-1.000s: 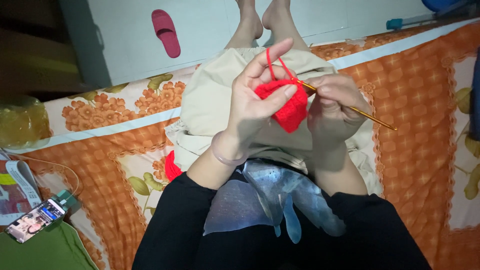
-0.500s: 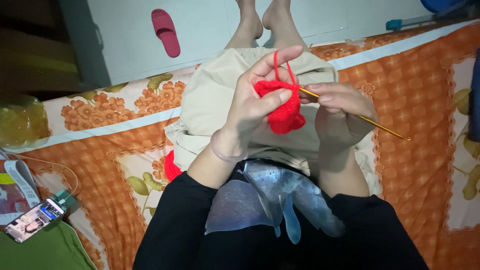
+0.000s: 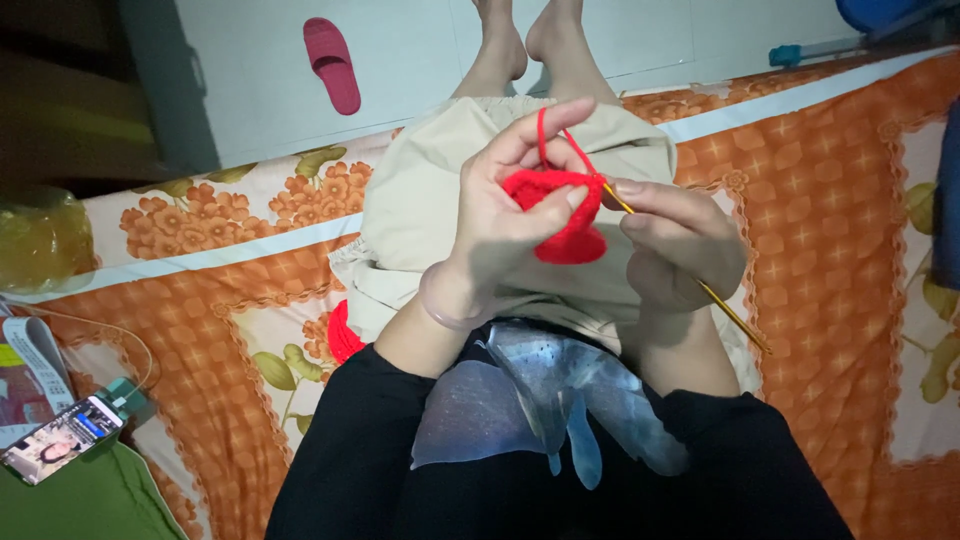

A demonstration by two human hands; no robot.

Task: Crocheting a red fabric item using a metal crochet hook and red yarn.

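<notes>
Seated on a bed with an orange flowered bedsheet (image 3: 820,200), crocheting over the lap. Left hand (image 3: 510,215) closed on a small red crochet piece (image 3: 560,215), thumb and fingers pinching its upper edge, a red yarn strand (image 3: 545,135) looped up over the raised forefinger. Right hand (image 3: 680,240) closed on a golden crochet hook (image 3: 735,318), tip buried at the piece's right edge, shaft running down and out past the wrist. Red yarn ball (image 3: 345,335) tucked beside the left thigh, half hidden by the beige skirt (image 3: 420,210). Likely risks: loop slipping off the hook if the left pinch loosens; strand sliding off the forefinger and losing tension, giving uneven stitches; ball rolling off the bed edge under a tug. Phone (image 3: 60,450) lit at the lower left, pink slipper (image 3: 332,62) on the floor, both well apart from the work.
</notes>
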